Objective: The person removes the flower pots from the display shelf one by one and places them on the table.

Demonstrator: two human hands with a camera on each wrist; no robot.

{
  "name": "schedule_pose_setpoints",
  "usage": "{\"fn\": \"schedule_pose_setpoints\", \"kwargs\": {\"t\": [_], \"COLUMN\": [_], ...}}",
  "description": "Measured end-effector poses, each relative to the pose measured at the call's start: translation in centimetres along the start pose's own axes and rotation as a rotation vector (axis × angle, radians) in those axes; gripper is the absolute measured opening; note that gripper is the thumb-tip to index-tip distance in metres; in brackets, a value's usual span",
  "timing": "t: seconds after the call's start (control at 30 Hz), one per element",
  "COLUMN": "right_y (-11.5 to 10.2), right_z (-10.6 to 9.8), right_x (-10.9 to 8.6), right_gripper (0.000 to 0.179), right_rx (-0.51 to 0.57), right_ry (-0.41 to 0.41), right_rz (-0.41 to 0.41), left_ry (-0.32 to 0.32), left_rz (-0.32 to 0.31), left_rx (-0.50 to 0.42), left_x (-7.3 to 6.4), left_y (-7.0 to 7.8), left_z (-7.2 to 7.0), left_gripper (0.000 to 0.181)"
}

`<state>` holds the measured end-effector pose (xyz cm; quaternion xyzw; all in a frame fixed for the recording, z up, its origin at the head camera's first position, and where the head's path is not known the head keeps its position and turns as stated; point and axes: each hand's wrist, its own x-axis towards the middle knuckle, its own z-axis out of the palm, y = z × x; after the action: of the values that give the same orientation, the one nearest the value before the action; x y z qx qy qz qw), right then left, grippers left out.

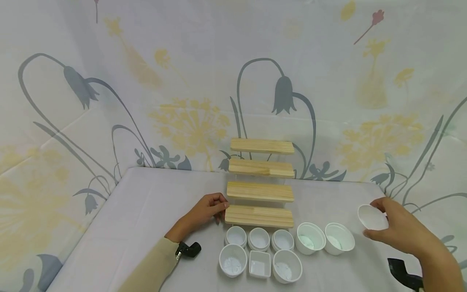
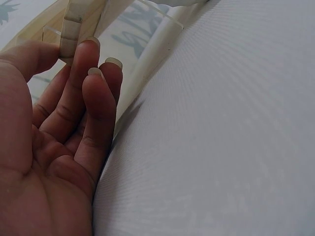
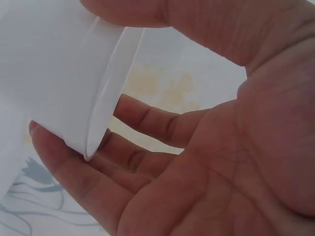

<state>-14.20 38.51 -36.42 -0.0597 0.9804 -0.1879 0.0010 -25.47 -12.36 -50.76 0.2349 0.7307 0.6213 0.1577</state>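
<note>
At the left end of the lowest wooden shelf (image 1: 259, 215), my left hand (image 1: 208, 209) pinches the board's edge. The left wrist view shows its thumb and forefinger on either side of the board end (image 2: 72, 29), the other fingers bent beside it. Over on the right, my right hand (image 1: 397, 227) grips a white cup (image 1: 373, 217) by its sides near the rim. That cup is tilted. In the right wrist view the thumb lies on one side of the smooth cup wall (image 3: 54, 64) and the fingers on the other.
Several wooden shelves rise in steps, the top one (image 1: 262, 146) near the patterned cloth backdrop. Close before them stand three small round ramekins (image 1: 236, 236), two larger round bowls (image 1: 232, 260) with a square dish (image 1: 260, 264) between, and two white cups (image 1: 339, 239) to the right.
</note>
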Motion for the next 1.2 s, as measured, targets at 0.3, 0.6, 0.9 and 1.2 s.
{"fn": "schedule_pose_setpoints", "kwargs": {"t": [0.3, 0.6, 0.9, 1.2], "right_y": [1.2, 2.5, 3.4, 3.4], "right_z": [0.4, 1.1, 1.8, 2.2], "right_x": [-0.1, 0.2, 0.3, 0.1], "right_gripper": [0.085, 0.088, 0.084, 0.075], "right_rx": [-0.029, -0.011, 0.042, 0.053], "right_ry": [-0.078, -0.157, -0.326, -0.361], "right_rz": [0.070, 0.120, 0.180, 0.169], "left_ry": [-0.003, -0.005, -0.003, -0.004], "left_rz": [0.014, 0.011, 0.015, 0.018], "left_rx": [0.011, 0.010, 0.030, 0.026], "left_x": [0.1, 0.0, 0.0, -0.2], "left_y": [-0.1, 0.0, 0.0, 0.2], "left_z": [0.0, 0.1, 0.0, -0.1], "left_gripper": [0.019, 0.020, 0.021, 0.021]}}
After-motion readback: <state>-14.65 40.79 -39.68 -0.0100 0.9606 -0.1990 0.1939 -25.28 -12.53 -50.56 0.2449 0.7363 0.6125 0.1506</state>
